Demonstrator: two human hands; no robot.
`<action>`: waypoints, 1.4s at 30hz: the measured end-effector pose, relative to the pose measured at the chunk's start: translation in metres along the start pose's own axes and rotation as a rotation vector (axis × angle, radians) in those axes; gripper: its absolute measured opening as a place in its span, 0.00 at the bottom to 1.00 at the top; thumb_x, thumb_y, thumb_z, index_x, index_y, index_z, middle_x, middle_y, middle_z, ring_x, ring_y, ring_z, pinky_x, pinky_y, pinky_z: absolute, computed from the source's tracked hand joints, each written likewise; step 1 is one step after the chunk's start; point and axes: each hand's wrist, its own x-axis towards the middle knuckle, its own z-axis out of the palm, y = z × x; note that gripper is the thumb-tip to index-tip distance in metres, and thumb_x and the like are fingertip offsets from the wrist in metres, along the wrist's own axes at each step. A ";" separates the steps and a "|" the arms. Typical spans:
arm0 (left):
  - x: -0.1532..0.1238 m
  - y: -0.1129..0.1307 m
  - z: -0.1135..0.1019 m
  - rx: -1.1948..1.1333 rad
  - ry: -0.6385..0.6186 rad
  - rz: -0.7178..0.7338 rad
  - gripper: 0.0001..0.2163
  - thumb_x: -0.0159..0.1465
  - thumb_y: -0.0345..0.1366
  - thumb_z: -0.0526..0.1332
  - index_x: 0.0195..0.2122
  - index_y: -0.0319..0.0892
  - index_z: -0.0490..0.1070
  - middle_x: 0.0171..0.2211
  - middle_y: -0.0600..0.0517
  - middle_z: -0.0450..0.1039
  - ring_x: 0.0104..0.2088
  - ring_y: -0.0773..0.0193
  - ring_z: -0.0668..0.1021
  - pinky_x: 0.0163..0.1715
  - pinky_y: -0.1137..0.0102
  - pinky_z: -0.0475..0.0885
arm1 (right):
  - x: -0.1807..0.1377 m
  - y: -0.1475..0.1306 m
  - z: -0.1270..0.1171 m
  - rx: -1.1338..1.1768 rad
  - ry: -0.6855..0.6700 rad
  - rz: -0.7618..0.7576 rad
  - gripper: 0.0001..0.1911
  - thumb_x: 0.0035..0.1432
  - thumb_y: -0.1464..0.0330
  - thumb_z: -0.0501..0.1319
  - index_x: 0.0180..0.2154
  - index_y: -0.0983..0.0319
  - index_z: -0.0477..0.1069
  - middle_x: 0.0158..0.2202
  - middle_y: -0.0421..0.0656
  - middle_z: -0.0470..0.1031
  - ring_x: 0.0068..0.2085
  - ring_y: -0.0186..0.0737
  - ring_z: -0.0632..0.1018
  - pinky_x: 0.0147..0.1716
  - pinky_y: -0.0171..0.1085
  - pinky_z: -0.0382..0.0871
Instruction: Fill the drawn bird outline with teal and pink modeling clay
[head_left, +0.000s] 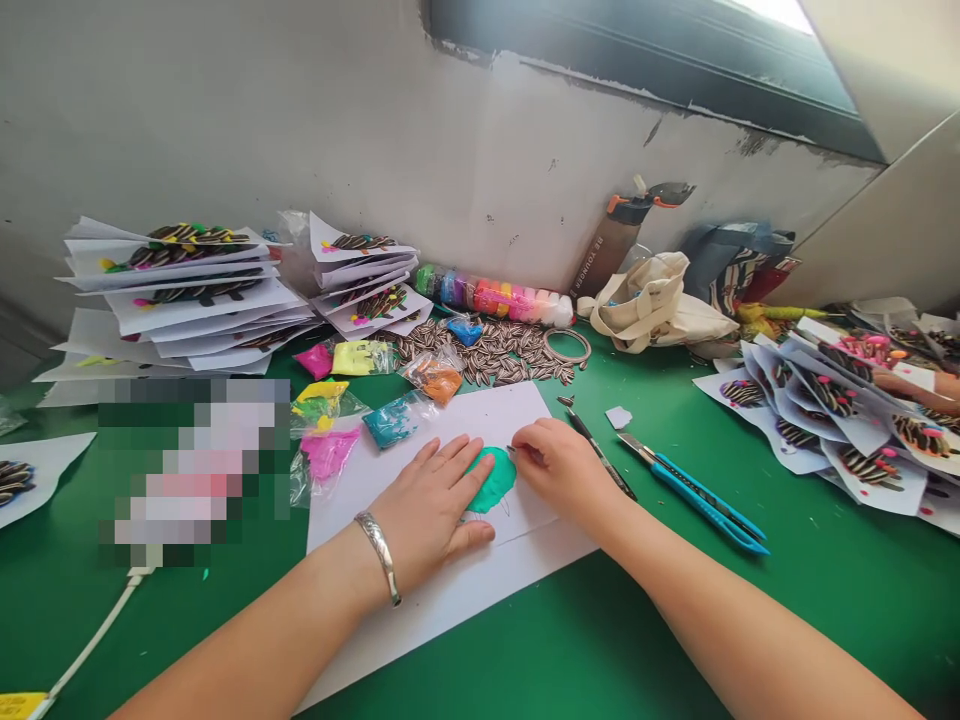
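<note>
A flattened patch of teal-green clay (493,482) lies on a white paper sheet (435,620), with pencil-like lines drawn below it. My left hand (435,495) rests flat on the sheet with fingers spread, its fingertips over the clay's left edge. At the clay's upper right edge, my right hand (559,465) is closed in a pinch on a small dark sunflower seed, mostly hidden by the fingers. Loose striped sunflower seeds (502,355) are heaped behind the sheet. Packets of blue clay (394,420), orange clay (439,380) and pink clay (330,455) lie by its far left edge.
Right of the sheet lie a black pen (600,450) and a blue utility knife (697,495). Stacked decorated papers (187,300) stand at back left, more papers (847,410) at right. A bottle (611,240) and a cloth bag (652,305) stand by the wall.
</note>
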 end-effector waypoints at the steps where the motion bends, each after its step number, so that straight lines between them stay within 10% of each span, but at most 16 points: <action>1: 0.000 0.000 -0.001 -0.002 -0.008 0.001 0.30 0.66 0.53 0.47 0.64 0.41 0.51 0.66 0.44 0.46 0.65 0.51 0.51 0.62 0.53 0.47 | -0.001 -0.001 0.001 -0.008 -0.001 0.010 0.08 0.54 0.78 0.56 0.29 0.62 0.70 0.26 0.41 0.69 0.31 0.37 0.69 0.31 0.34 0.60; 42: 0.000 0.002 0.000 -0.032 -0.014 -0.004 0.32 0.64 0.52 0.51 0.65 0.40 0.50 0.66 0.44 0.47 0.65 0.49 0.50 0.62 0.52 0.46 | -0.028 -0.013 0.009 -0.075 0.116 -0.003 0.08 0.55 0.76 0.54 0.29 0.62 0.70 0.25 0.42 0.68 0.30 0.39 0.68 0.31 0.36 0.60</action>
